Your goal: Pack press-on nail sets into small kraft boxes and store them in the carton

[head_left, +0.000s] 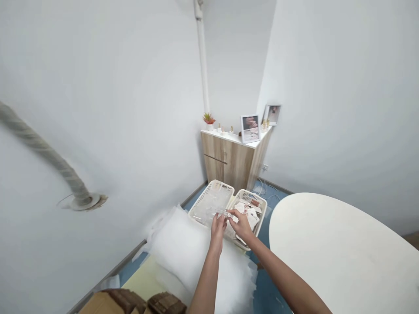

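Together, left hand [218, 229] and right hand [241, 224] pinch a clear plastic piece [224, 213].

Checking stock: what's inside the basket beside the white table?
The cream basket holds white packets; whatever lies beneath them, or under the right hand, cannot be seen.

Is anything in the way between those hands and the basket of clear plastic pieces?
Nothing visible does: the left hand and right hand pinch a small clear plastic item just by the rim of the cream plastic basket.
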### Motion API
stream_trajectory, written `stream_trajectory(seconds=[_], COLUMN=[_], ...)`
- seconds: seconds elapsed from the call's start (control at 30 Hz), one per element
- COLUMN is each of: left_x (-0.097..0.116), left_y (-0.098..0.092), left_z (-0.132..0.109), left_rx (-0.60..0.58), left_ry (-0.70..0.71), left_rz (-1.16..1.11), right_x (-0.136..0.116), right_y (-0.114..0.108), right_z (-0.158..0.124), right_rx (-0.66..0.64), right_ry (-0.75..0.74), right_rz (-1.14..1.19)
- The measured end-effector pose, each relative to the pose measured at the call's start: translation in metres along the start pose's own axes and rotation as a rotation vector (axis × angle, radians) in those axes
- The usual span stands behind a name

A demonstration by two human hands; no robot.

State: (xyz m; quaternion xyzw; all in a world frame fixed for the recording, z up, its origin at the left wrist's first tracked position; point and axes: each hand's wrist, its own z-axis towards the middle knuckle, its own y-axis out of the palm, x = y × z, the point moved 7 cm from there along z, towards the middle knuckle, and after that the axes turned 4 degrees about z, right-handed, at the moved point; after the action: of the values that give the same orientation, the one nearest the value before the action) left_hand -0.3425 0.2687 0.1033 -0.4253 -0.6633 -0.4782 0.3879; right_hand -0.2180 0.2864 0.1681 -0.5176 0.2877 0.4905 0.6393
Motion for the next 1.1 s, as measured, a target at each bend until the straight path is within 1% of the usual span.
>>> stream_trajectory(seconds=[0.07, 0.17, 0.27, 0.33, 0.4, 0.47, 0.53, 0.6, 0.67, 0.73, 0.77, 0.83, 0.93, 0.97, 1.03, 1.1], left_x=[0.000, -0.007, -0.022, -0.032, -0.041, -0.051, -0.062, -0.074, -0.088, -0.102, -0.110, -0.128, -0.159, -0.168, -0.182, -0.193], left_y=[0.040, 0.094, 0.136, 0.163, 0.195, 0.231, 0.267, 0.299, 0.326, 0.347, 0.356, 0.369, 0.381, 0.386, 0.394, 0.399], left_z=[-0.012, -0.032, -0.050, -0.062, -0.078, -0.098, -0.122, -0.144, -0.163, -0.179, -0.185, -0.194, -0.208, -0.214, -0.225, -0.234], left_rx=[-0.092, -0.201, -0.215, -0.236, -0.323, -0.441, -0.547, -0.629, -0.695, -0.754, -0.780, -0.789, -0.711, -0.683, -0.631, -0.559], left_ry=[-0.031, -0.029, 0.022, 0.092, 0.183, 0.275, 0.351, 0.397, 0.405, 0.371, 0.328, 0.168, -0.163, -0.245, -0.327, -0.338], left_rz=[-0.097, -0.090, 0.028, 0.147, 0.269, 0.373, 0.457, 0.511, 0.545, 0.562, 0.557, 0.496, 0.318, 0.260, 0.171, 0.132], right_x=[-0.001, 0.001, 0.011, 0.023, 0.040, 0.057, 0.069, 0.074, 0.076, 0.080, 0.083, 0.090, 0.095, 0.095, 0.096, 0.098], right_y=[-0.034, -0.087, -0.141, -0.177, -0.211, -0.239, -0.260, -0.279, -0.300, -0.322, -0.333, -0.352, -0.370, -0.373, -0.375, -0.375], right_z=[-0.023, -0.058, -0.095, -0.120, -0.144, -0.167, -0.188, -0.207, -0.225, -0.244, -0.254, -0.272, -0.294, -0.300, -0.312, -0.324], right_rx=[0.049, 0.103, 0.125, 0.166, 0.225, 0.259, 0.259, 0.256, 0.270, 0.317, 0.353, 0.431, 0.512, 0.532, 0.579, 0.627], right_ry=[0.008, 0.032, 0.074, 0.138, 0.248, 0.386, 0.494, 0.533, 0.526, 0.523, 0.527, 0.528, 0.470, 0.444, 0.412, 0.409], right_rz=[0.010, -0.011, -0.005, 0.059, 0.167, 0.305, 0.448, 0.560, 0.622, 0.651, 0.655, 0.643, 0.587, 0.561, 0.511, 0.475])
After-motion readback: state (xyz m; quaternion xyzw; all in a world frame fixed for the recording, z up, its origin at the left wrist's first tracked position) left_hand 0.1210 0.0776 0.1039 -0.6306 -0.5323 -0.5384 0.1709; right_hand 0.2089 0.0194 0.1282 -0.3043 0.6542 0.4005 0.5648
